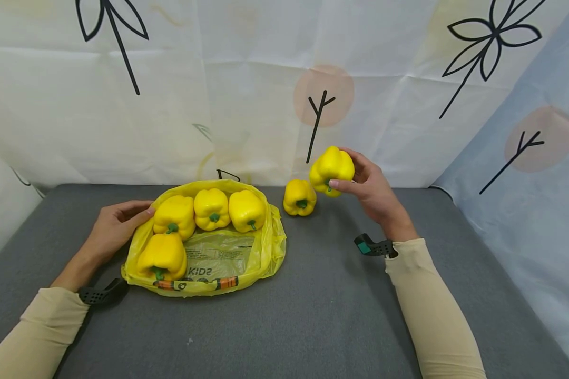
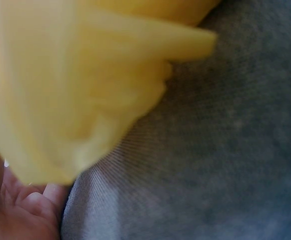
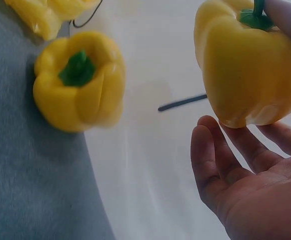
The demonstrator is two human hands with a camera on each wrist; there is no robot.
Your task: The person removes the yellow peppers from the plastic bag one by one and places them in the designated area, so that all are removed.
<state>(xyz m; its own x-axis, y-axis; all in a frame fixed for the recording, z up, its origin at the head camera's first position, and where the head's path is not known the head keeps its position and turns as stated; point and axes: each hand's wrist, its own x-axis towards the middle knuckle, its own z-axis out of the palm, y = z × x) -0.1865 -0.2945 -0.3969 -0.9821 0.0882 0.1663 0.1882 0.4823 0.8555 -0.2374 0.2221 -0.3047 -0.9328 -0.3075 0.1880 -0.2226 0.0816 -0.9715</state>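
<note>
Fingers (image 3: 204,150) and thumb of the right hand (image 1: 373,193) are closed around a yellow bell pepper, the held pepper (image 1: 333,167), which I see lifted clear of the desk (image 1: 322,326) to the right of the yellow bag (image 1: 274,247). The thumb lies by its green stem, and in the right wrist view the other fingers reach along its far end. On my head feed the left hand (image 1: 113,231) is at the bag's left rim, pinching the plastic between thumb and fingers; the left wrist view is blurred and yellow film covers some of those fingers, so I can't read each one. Just right of the bag, at its far end, a loose pepper (image 1: 299,198) sits on the desk with its stem facing the near side; the right wrist view shows a gap between it and the one in the hand. Inside the bag I count four more: three in a row along its far side, namely the left pepper (image 1: 174,217), the middle pepper (image 1: 212,209) and the right pepper (image 1: 247,210), plus the front pepper (image 1: 163,257) at its near left. The bag's bare bottom shows printing (image 1: 200,271). Beyond the bag I see a pale backdrop (image 1: 251,100) with line-drawn plants. Both wrists flanking the bag wear dark bands (image 1: 101,295) beside beige sleeves (image 1: 431,310).
</note>
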